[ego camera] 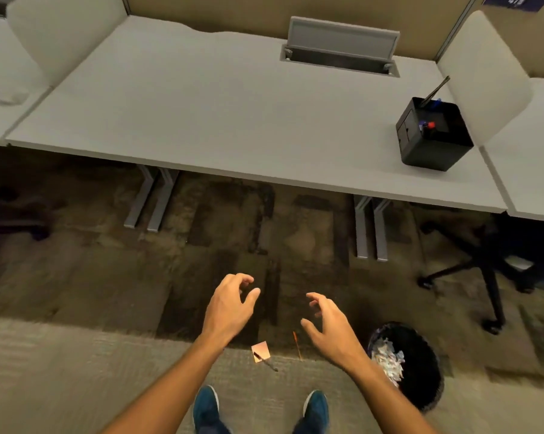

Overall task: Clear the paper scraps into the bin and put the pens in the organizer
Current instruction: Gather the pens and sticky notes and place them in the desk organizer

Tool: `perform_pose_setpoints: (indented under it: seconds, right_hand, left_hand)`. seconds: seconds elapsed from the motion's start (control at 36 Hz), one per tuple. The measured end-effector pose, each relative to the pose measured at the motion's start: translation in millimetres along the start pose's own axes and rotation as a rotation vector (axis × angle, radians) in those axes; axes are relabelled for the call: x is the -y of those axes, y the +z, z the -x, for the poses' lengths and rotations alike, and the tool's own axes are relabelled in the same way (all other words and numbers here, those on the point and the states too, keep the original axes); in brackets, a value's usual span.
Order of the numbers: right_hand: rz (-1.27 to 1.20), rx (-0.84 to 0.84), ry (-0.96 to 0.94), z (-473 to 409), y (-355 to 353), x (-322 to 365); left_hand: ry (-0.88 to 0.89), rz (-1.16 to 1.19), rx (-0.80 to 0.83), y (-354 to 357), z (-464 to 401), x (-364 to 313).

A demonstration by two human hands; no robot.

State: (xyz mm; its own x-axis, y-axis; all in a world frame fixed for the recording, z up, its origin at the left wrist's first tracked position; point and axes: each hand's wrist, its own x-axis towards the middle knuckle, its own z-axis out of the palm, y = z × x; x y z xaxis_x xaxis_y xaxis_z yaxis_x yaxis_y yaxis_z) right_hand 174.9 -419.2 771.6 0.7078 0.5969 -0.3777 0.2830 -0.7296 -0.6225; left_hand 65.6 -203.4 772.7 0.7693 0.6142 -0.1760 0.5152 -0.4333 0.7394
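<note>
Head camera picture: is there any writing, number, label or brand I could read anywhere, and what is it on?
"47": pale digits on the dark blue sign at the top right, above the partition; it is cut off by the picture's edge and blurred, so anything further cannot be read.
Black organizer, bin, pink paper scrap, shoes: no readable text.

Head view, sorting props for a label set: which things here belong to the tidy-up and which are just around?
Part of the job:
pink paper scrap
dark pen
orange pen
bin
organizer
left hand and right hand, both empty

Just around:
desk
office chair
blue shoes
</note>
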Motion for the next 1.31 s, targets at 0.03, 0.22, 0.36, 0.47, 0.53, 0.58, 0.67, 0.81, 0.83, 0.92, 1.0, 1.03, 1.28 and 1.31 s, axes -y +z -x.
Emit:
perform_pose_setpoints:
  seconds: [0.03,0.22,0.36,0.47,0.53,0.58,0.67,0.81,0.83,0.92,1.0,1.03,1.28,1.31]
  right_hand:
    - [0.001,0.020,0.004,-2.9,5.0,-10.9]
    - [0.068,0.161,0.042,-28.6,67.5,-93.9]
    - [0.111,0.221,0.079,-58.3,129.0,-165.8]
    - [0.132,0.236,0.115,-92.1,184.0,-228.3]
    - [0.134,0.243,0.140,-111.4,213.1,-259.2]
    - [0.141,0.249,0.157,-130.7,241.0,-287.2]
    - [0.166,0.246,0.174,-159.8,281.4,-326.1]
    - [0.166,0.224,0.248,-205.3,338.1,-379.4]
    - [0.156,0.214,0.266,-213.3,348.5,-389.1]
    - [0.126,0.191,0.308,-233.2,377.5,-418.2]
    - [0.152,0.204,0.335,-249.3,402.8,-445.0]
    - [0.165,0.203,0.343,-254.2,410.3,-453.2]
    - [0.169,0.145,0.483,-279.2,448.5,-496.5]
    - [0.170,0.138,0.498,-281.3,448.8,-498.6]
  left_hand:
    - [-0.026,-0.003,0.013,13.1,2.8,5.2]
    - [-0.174,-0.001,0.162,116.1,11.4,68.9]
    - [-0.240,-0.003,0.250,191.0,10.5,135.7]
    - [-0.290,-0.036,0.314,252.3,4.8,196.9]
    - [-0.322,-0.051,0.333,282.9,0.1,227.1]
    - [-0.345,-0.063,0.339,310.7,-4.8,254.8]
    - [-0.363,-0.070,0.342,354.2,-12.9,296.3]
    - [-0.377,-0.098,0.347,419.8,-24.9,363.9]
    - [-0.356,-0.131,0.346,431.5,-24.6,376.9]
    - [-0.123,-0.338,0.488,468.9,-23.1,410.9]
    - [0.002,-0.408,0.595,502.9,-27.8,436.9]
    - [0.009,-0.405,0.595,512.7,-31.7,444.9]
    - [0.050,-0.434,0.517,553.7,-75.1,506.1]
    - [0.069,-0.437,0.529,552.2,-83.5,509.2]
